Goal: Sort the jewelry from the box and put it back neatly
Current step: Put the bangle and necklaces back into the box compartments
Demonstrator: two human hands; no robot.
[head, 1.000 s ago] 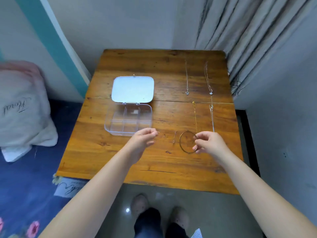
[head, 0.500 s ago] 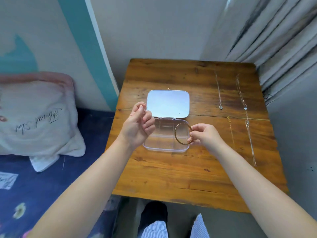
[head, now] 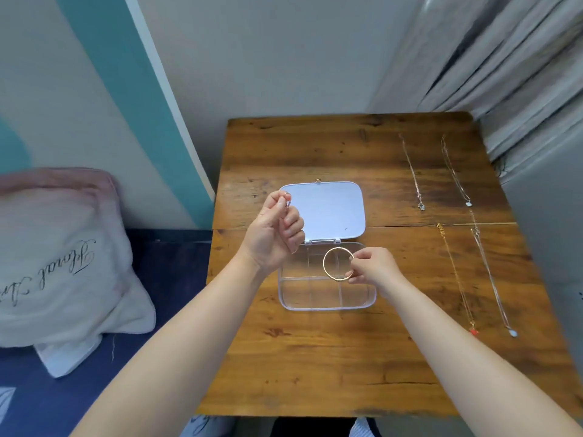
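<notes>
A clear plastic jewelry box lies open on the wooden table, its lid folded back flat. The divided compartments look empty. My right hand pinches a thin gold bangle and holds it just above the box's rear compartments. My left hand is raised over the box's left rear corner, its fingertips closed on a small ring or short chain. Several thin necklaces lie in straight lines on the table's right side, among them a silver necklace and a gold necklace.
A curtain hangs close along the table's right rear. Left of the table lies a white and pink pillow on a dark blue surface. A wall with a teal stripe stands behind.
Both hands have moved from the table's front to the box. The right hand brought the bangle over the compartments; the left rose with its small piece. My view shifted and came closer.
</notes>
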